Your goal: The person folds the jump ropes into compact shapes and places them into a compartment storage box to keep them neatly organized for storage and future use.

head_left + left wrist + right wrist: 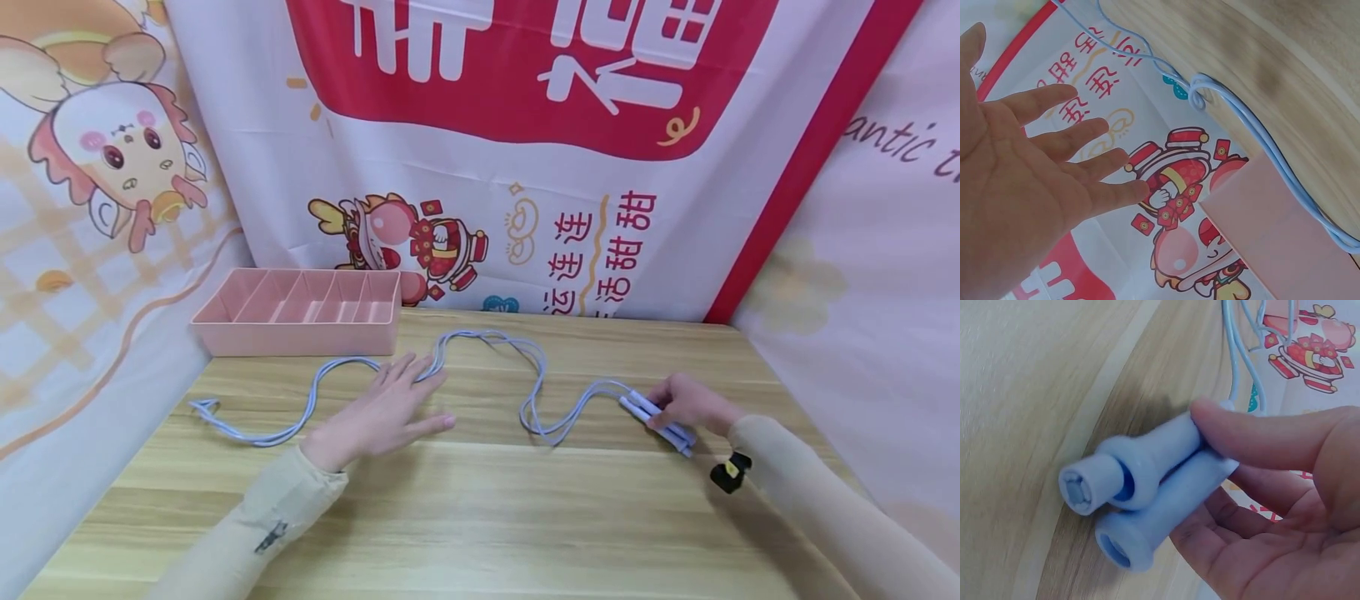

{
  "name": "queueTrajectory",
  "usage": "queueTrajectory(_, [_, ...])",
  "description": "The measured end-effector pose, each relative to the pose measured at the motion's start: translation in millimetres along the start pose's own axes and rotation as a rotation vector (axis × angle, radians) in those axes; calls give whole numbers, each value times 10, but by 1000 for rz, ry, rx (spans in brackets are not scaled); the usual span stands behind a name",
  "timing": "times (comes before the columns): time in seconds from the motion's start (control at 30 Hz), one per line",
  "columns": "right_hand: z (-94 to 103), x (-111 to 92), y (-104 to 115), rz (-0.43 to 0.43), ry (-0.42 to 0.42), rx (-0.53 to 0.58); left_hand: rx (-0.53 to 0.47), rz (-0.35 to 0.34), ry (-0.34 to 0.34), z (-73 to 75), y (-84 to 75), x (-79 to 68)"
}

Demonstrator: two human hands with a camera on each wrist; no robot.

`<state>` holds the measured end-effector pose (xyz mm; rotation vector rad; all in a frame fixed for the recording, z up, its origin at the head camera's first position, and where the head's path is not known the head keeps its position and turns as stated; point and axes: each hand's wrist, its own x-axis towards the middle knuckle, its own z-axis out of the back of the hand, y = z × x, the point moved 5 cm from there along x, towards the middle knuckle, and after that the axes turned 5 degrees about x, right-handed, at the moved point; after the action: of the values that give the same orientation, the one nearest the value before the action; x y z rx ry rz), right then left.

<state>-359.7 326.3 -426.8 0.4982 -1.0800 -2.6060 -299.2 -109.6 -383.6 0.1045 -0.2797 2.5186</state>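
At the right side of the wooden table (487,525), the right hand (688,402) pinches the two handles (1169,445) of a blue rope (542,367), which lies in curves toward the left, near the pink box (296,340) at far left, while the left hand (378,418), fingers straight and spread, grips nothing beside the rope.

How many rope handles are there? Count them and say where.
2: in the right-wrist view, the upper handle and lower handle, both held by the right hand.
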Motion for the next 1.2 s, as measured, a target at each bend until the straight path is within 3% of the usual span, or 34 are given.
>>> queueTrajectory(0.17, [-8, -48, 31, -14, 28, 114, 2, -24, -14, 13, -34, -14])
queueTrajectory(0.4, [-16, -169, 161, -14, 60, 253, -5, -95, -89, 78, -162, -13])
queueTrajectory(0.67, [-50, -288, 361, 37, 23, 259, -8, -196, -193, 211, -441, 14])
queueTrajectory(0.97, [-153, -418, 581, 134, 76, 342, -35, -255, -247, 260, -628, 147])
queueTrajectory(1.1, [-220, -487, 729, 180, 75, 318, -63, -292, -266, 254, -711, 233])
queueTrajectory(1.2, [-247, -541, 885, 242, 63, 240, -60, -333, -300, 265, -828, 308])
